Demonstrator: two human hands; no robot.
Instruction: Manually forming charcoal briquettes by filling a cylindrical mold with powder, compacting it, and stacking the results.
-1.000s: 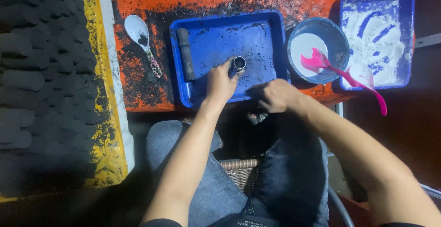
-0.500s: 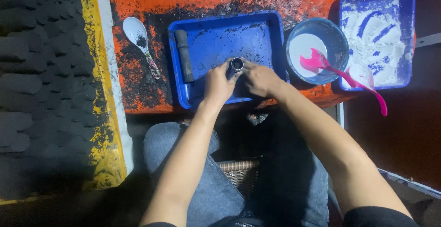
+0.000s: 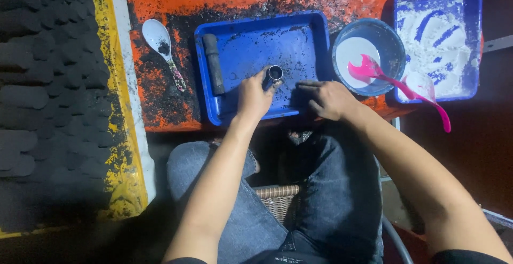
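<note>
Over blue tray (image 3: 315,29) | left hand (image 3: 254,97) fingers grip metal tube (image 3: 273,74) | right hand (image 3: 331,99) flat, empty

Two blue trays sit on the orange table (image 3: 160,112): one blue tray (image 3: 256,34) dusted with black powder and one blue tray (image 3: 473,40) smeared with white powder. There is one round blue bowl (image 3: 393,40), one small metal cylinder (image 3: 274,73), one dark rod (image 3: 214,64), and two spoons, a white spoon (image 3: 157,37) and a pink spoon (image 3: 398,85). Two hands are in view, the left hand (image 3: 252,97) and the right hand (image 3: 330,99), and to the side lie many black moulded pieces (image 3: 48,72), too many to count.
</note>
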